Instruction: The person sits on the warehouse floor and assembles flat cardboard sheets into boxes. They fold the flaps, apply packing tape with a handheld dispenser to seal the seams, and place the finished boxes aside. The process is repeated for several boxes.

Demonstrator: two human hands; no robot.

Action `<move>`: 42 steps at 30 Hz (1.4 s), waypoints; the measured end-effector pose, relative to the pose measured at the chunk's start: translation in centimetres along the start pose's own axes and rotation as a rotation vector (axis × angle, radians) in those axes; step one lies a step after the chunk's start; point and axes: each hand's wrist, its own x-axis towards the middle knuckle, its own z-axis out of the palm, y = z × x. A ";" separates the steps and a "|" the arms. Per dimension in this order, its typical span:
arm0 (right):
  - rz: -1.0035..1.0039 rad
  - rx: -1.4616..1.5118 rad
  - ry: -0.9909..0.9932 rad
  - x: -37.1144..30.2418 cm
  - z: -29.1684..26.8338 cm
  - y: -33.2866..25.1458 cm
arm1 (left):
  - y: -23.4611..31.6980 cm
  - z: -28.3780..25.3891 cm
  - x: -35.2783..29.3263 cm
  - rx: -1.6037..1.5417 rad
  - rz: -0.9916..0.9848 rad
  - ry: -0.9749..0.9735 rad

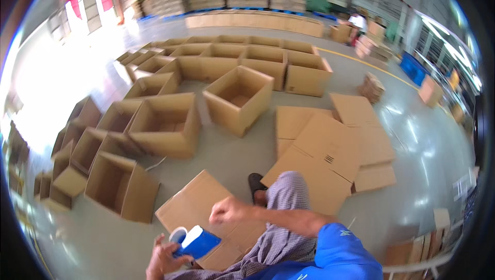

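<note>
What seems a blue tape dispenser (pixel 207 244) is grasped by the left hand (pixel 166 257); the right hand (pixel 230 211) is clenched over a cardboard carton (pixel 192 196).

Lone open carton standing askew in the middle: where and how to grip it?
Likely best by opposite upper edges of the open carton, from above on the near side: its open top faces up, exposing thin rims, and rows of cartons stand behind it.
</note>
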 end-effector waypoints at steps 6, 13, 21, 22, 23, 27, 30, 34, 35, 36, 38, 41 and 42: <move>0.541 0.112 0.139 3.0 -11.0 4.5 | -13.4 -1.3 -5.5 0.069 -0.271 0.077; 0.575 0.216 -0.053 13.0 -8.6 10.7 | -15.4 -6.0 -3.5 -0.157 -0.634 0.066; 0.645 0.121 -0.138 18.2 -6.1 17.5 | -17.5 -7.2 3.0 0.097 -0.770 0.024; 0.650 0.118 -0.133 18.3 -5.9 18.3 | -17.8 -6.5 3.4 0.107 -0.776 0.020; 0.655 0.114 -0.128 18.4 -6.0 19.1 | -18.2 -5.8 3.5 0.117 -0.782 0.017; 0.689 0.084 -0.120 19.0 -5.0 20.2 | -18.7 -5.1 3.8 0.090 -0.812 0.001; 0.655 0.093 -0.102 19.4 -4.4 21.1 | -18.8 -5.2 3.9 0.091 -0.838 -0.049; 0.625 0.110 -0.082 19.4 -3.9 22.8 | -18.8 -5.3 4.3 0.093 -0.853 -0.087; 0.594 0.113 -0.080 19.3 -3.7 23.3 | -18.9 -5.3 4.3 0.092 -0.850 -0.086; 0.564 0.115 -0.075 19.0 -3.5 23.9 | -18.9 -5.2 4.4 0.091 -0.845 -0.085; 0.521 0.161 -0.029 18.6 -3.3 25.1 | -19.1 -5.1 4.6 0.080 -0.822 -0.074; 0.639 0.209 -0.025 18.7 -0.6 24.2 | -19.7 -4.4 3.2 0.073 -0.812 -0.068; 0.703 0.215 -0.035 18.9 0.5 23.3 | -19.9 -4.2 2.4 0.088 -0.809 -0.071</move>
